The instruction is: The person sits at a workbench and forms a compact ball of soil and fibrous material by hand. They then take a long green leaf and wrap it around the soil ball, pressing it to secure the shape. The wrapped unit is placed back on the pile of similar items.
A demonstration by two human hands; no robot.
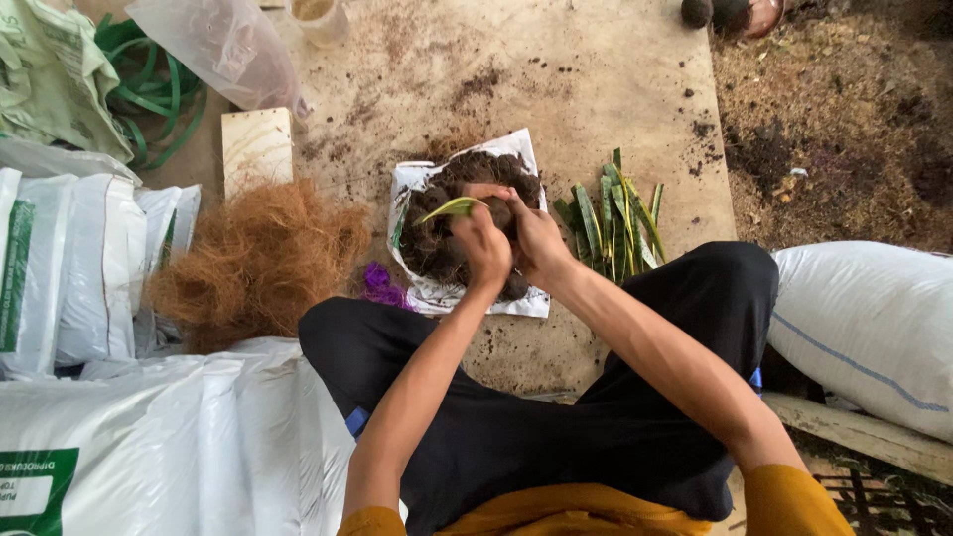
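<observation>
Both hands meet over the white sheet point(429, 294) heaped with dark soil point(437, 248), which serves as the landmark. Left hand point(483, 248) is closed around a small green leaf cutting point(449, 207) whose tip curves out to the left; its base is hidden inside the fist. Right hand point(533, 236) presses against the left one, curled round a dark lump point(499, 212), probably soil, though how much it grips cannot be made out because the fingers cover it.

Far left of the sheet, white sacks point(60, 268) are stacked, cut off by the frame edge. Above them, a coil of green strapping point(149, 89) is half buried under a crumpled bag point(50, 69). Just left of the sheet lies a mound of brown coconut fibre point(253, 260), with a pale wooden block point(256, 147) above it. A purple scrap point(382, 283) peeks out at the sheet's lower left corner, partly hidden by the knee. Just right of the sheet lies a bundle of green striped leaves point(611, 218). Farther right, another white sack point(864, 337) runs off the frame.
</observation>
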